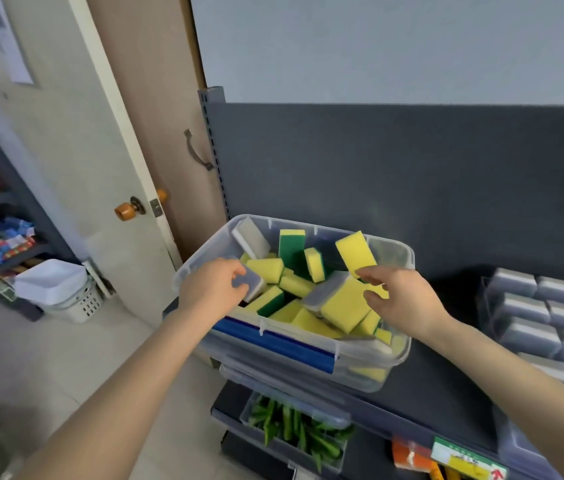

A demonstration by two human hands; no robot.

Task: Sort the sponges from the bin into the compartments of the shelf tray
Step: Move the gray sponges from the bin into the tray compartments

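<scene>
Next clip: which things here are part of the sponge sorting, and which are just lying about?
Job: bin, yellow sponges in it, grey sponge gripped by left hand, right hand over the bin, shelf tray of grey sponges.
Lying about: white basket, door knob, tub of green items below, packets on side shelf.
</scene>
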